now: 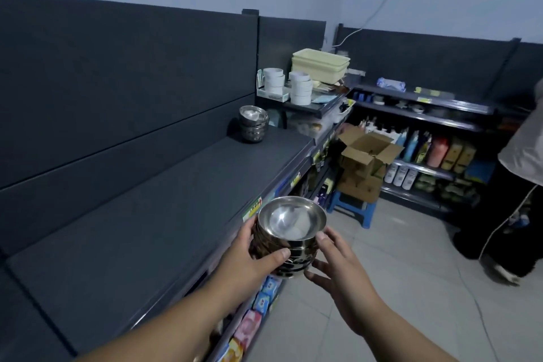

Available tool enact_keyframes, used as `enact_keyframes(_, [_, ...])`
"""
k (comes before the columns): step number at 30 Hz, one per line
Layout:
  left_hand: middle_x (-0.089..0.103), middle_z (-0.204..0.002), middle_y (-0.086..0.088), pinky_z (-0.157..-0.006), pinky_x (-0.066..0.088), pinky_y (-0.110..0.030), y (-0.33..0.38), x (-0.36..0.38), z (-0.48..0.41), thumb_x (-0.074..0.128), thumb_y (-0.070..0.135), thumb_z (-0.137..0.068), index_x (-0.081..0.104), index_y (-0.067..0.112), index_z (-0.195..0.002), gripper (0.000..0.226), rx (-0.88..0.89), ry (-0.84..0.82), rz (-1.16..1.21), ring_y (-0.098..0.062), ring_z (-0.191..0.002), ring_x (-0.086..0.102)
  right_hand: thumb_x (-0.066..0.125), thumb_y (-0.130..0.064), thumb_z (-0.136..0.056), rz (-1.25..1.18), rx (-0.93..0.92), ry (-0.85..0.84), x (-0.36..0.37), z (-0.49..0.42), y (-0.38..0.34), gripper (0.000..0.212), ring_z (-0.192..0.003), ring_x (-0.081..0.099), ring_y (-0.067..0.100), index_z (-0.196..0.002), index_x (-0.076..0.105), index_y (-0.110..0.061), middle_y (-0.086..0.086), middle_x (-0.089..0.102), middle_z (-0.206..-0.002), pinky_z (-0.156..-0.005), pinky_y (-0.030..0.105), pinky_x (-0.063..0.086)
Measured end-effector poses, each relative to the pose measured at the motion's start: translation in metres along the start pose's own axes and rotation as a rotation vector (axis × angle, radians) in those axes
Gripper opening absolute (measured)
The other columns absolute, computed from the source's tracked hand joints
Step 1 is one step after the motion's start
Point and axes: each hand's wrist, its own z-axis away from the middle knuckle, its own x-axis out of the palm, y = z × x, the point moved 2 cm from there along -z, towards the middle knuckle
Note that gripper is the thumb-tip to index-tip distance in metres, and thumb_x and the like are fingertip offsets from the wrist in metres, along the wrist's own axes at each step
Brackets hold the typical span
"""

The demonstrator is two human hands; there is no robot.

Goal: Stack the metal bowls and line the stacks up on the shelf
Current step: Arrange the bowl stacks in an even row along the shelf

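I hold a stack of shiny metal bowls point(289, 232) in the air just off the front edge of the dark grey shelf point(152, 209). My left hand point(249, 258) grips the stack's left side, thumb across its front. My right hand point(338, 267) cups the stack's right side and underside, thumb against the top bowl's rim. A second stack of metal bowls point(253, 123) stands upright at the far end of the same shelf, near the back panel.
Beyond the far stack sit white cups point(299, 88) and cream plastic tubs point(321, 63) on a raised shelf. An open cardboard box point(368, 150) rests on a blue stool point(351, 206) in the aisle. A person point(520, 161) stands at right. Packaged goods fill the lower shelves.
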Motion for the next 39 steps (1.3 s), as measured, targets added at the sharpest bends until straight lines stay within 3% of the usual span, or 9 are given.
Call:
enact_keyframes(7, [0.057, -0.130, 0.015, -0.097, 0.051, -0.031, -0.004, 0.023, -0.102, 0.085, 0.041, -0.064, 0.037, 0.041, -0.137, 0.087, -0.002, 0.091, -0.011, -0.003, -0.115, 0.058, 0.064, -0.042, -0.088, 0.032, 0.008, -0.071, -0.028, -0.120, -0.013, 0.047, -0.114, 0.062, 0.020, -0.132, 0.049, -0.035, -0.006, 0.060, -0.128, -0.092, 0.041, 0.054])
enact_keyframes(13, [0.058, -0.129, 0.016, -0.103, 0.047, -0.038, 0.001, 0.060, -0.191, 0.084, 0.050, -0.058, 0.035, 0.037, -0.141, 0.096, -0.018, 0.220, 0.034, -0.004, -0.118, 0.057, 0.064, -0.042, -0.087, 0.071, 0.025, -0.225, -0.067, -0.231, -0.049, 0.032, -0.112, 0.063, 0.017, -0.117, 0.054, -0.041, -0.007, 0.062, -0.126, -0.088, 0.035, 0.054])
enact_keyframes(17, [0.062, -0.118, 0.016, -0.096, 0.052, -0.032, 0.003, 0.073, -0.241, 0.085, 0.027, -0.069, 0.045, 0.041, -0.124, 0.068, -0.019, 0.321, 0.080, -0.004, -0.109, 0.063, 0.064, -0.038, -0.089, 0.090, 0.038, -0.325, -0.074, -0.295, -0.068, 0.030, -0.111, 0.064, 0.016, -0.117, 0.054, -0.038, -0.004, 0.063, -0.125, -0.091, 0.037, 0.055])
enact_keyframes(20, [0.065, -0.115, 0.015, -0.096, 0.053, -0.037, 0.000, 0.062, -0.268, 0.084, 0.037, -0.055, 0.047, 0.038, -0.126, 0.080, -0.013, 0.440, 0.106, -0.008, -0.108, 0.065, 0.067, -0.041, -0.085, 0.109, 0.062, -0.388, -0.060, -0.336, -0.072, 0.042, -0.110, 0.066, 0.020, -0.124, 0.054, -0.035, -0.002, 0.065, -0.125, -0.093, 0.041, 0.055])
enact_keyframes(22, [0.066, -0.118, 0.013, -0.096, 0.052, -0.036, -0.003, 0.047, -0.282, 0.083, 0.034, -0.055, 0.049, 0.040, -0.122, 0.075, -0.024, 0.484, 0.129, -0.008, -0.110, 0.064, 0.067, -0.043, -0.085, 0.127, 0.071, -0.442, -0.043, -0.359, -0.071, 0.039, -0.109, 0.067, 0.019, -0.122, 0.055, -0.037, -0.005, 0.067, -0.122, -0.092, 0.041, 0.055])
enact_keyframes(27, [0.063, -0.119, 0.020, -0.082, 0.049, -0.014, -0.010, 0.000, -0.312, 0.084, 0.023, -0.070, 0.047, 0.046, -0.121, 0.066, -0.009, 0.588, 0.018, 0.010, -0.107, 0.059, 0.063, -0.041, -0.088, 0.164, 0.077, -0.551, 0.010, -0.410, -0.065, 0.040, -0.111, 0.064, 0.013, -0.127, 0.052, -0.036, -0.008, 0.066, -0.122, -0.090, 0.037, 0.055])
enact_keyframes(31, [0.060, -0.116, 0.028, -0.088, 0.048, -0.012, -0.023, -0.042, -0.332, 0.083, 0.021, -0.071, 0.044, 0.042, -0.129, 0.073, -0.028, 0.681, -0.036, 0.017, -0.104, 0.056, 0.066, -0.045, -0.086, 0.180, 0.115, -0.607, 0.055, -0.446, -0.052, 0.045, -0.115, 0.064, 0.014, -0.128, 0.052, -0.038, -0.009, 0.067, -0.123, -0.099, 0.045, 0.051])
enact_keyframes(34, [0.055, -0.116, 0.031, -0.081, 0.044, -0.002, -0.027, -0.067, -0.342, 0.083, 0.019, -0.071, 0.040, 0.045, -0.125, 0.074, -0.037, 0.725, -0.064, 0.026, -0.099, 0.051, 0.062, -0.037, -0.090, 0.174, 0.149, -0.653, 0.085, -0.467, -0.044, 0.044, -0.117, 0.062, 0.014, -0.133, 0.049, -0.035, -0.009, 0.066, -0.125, -0.099, 0.043, 0.049])
enact_keyframes(39, [0.054, -0.124, 0.028, -0.088, 0.043, -0.007, -0.037, -0.095, -0.351, 0.088, 0.025, -0.065, 0.039, 0.054, -0.119, 0.079, -0.050, 0.769, -0.098, 0.019, -0.109, 0.051, 0.061, -0.036, -0.091, 0.160, 0.194, -0.723, 0.120, -0.491, -0.030, 0.049, -0.123, 0.057, 0.014, -0.137, 0.046, -0.036, -0.008, 0.061, -0.133, -0.105, 0.045, 0.045])
